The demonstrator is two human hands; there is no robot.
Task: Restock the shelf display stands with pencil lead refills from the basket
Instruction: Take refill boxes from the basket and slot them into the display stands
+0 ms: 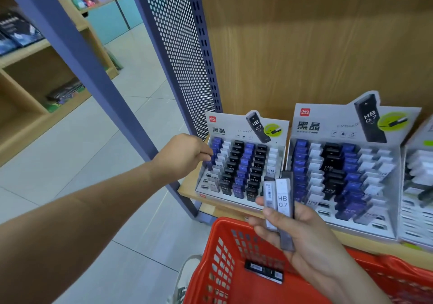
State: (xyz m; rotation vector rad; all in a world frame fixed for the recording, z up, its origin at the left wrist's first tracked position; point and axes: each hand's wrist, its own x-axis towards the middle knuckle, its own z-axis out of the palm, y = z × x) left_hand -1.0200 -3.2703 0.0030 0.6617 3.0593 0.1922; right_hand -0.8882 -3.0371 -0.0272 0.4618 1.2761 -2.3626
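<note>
My left hand (pixel 185 155) reaches to the left column of the left display stand (pixel 243 163), its fingertips curled on a blue lead refill (pixel 212 159) in the stand. My right hand (pixel 302 238) hovers over the red basket (pixel 222 257) and grips a few grey lead refill cases (pixel 280 200) marked HB 0.7, held upright. One dark refill case (pixel 263 271) lies on the basket floor. A second display stand (pixel 346 175) stands to the right, its rows filled with blue, white and black refills.
A third stand (pixel 419 186) shows at the right edge. All stands sit on a wooden shelf (pixel 187 190) with a wood back panel. A purple perforated upright (pixel 178 53) borders the shelf on the left. Tiled floor and other shelves lie further left. A shoe (pixel 185 278) shows beside the basket.
</note>
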